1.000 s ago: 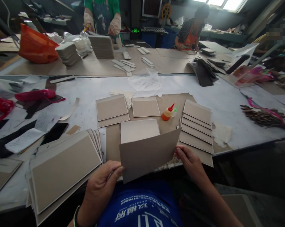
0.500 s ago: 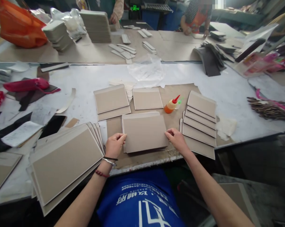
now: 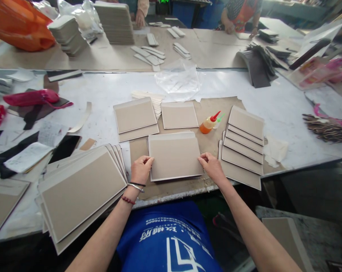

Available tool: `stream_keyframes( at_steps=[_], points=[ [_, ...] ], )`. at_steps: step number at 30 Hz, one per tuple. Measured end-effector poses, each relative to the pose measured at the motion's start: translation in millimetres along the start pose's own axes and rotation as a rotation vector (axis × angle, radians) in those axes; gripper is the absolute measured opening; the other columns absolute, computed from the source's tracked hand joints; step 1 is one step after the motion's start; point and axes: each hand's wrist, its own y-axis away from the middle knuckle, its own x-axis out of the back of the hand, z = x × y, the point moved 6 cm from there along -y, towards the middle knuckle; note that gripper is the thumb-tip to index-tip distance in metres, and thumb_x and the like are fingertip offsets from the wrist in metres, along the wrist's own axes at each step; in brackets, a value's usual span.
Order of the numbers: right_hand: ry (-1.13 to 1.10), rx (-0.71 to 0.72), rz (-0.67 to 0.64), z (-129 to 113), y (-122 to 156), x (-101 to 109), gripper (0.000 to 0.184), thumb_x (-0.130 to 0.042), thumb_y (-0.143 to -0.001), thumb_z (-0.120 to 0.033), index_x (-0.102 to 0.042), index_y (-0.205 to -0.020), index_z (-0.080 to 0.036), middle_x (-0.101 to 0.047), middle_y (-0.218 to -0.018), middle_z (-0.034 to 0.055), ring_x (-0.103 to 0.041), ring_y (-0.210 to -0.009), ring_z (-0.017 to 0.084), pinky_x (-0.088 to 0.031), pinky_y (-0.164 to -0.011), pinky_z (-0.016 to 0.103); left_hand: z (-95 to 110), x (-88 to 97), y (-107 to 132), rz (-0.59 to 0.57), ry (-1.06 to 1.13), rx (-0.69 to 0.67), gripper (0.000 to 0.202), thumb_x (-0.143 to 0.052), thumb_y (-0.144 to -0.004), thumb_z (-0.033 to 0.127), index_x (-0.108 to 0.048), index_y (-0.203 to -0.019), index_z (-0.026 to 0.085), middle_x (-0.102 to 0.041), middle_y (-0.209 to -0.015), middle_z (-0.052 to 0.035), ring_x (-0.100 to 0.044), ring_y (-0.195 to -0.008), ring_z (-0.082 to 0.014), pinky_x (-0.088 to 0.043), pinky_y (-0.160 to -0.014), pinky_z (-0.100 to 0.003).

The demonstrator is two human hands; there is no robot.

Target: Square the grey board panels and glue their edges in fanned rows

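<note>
Directly in front of me lies a small stack of beige cardboard panels with pale edges. My left hand pinches the left side of the top panel between thumb and fingers. At its right side, my right hand grips the same panel with closed fingertips. Behind the stack are two overlapping panels on the left and a single-looking panel beside them. A bottle of orange liquid with a red nozzle stands to the right of these. Overlapping panels fan out past my right hand.
A large pile of bigger panels overhangs the table edge at left. Beyond it lie a black phone, a notebook and a pink pouch. Two people work across the table near tall board stacks. A plastic bag lies mid-table.
The view has shifted slightly, so the far table sits higher in the picture. My hands stay at both sides of the top panel, which now lies more squarely over the stack.
</note>
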Motion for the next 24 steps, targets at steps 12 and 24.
stream_keyframes(
  at_steps=[12,24],
  points=[
    [0.052,0.036,0.010,2.5,-1.2,-2.7,0.022,-0.043,-0.073,-0.042,-0.050,-0.073,-0.021,-0.061,-0.072,0.0043,-0.056,-0.070,0.021,-0.040,-0.067,0.032,3.4,1.2,3.6,0.072,-0.042,-0.007,0.015,-0.053,-0.069,0.031,-0.061,-0.064,0.019,-0.064,-0.064,0.0003,-0.057,-0.065,-0.0146,-0.040,-0.061,-0.024],
    [0.134,0.058,0.007,-3.5,0.2,-3.7,0.016,-0.044,-0.076,-0.036,-0.047,-0.072,-0.021,-0.060,-0.073,0.0050,-0.055,-0.069,0.020,-0.039,-0.067,0.031,-3.4,-0.1,-0.2,0.057,-0.019,0.042,0.018,-0.053,-0.069,0.033,-0.061,-0.066,0.017,-0.062,-0.061,0.0001,-0.056,-0.060,-0.0143,-0.040,-0.058,-0.024]
  ],
)
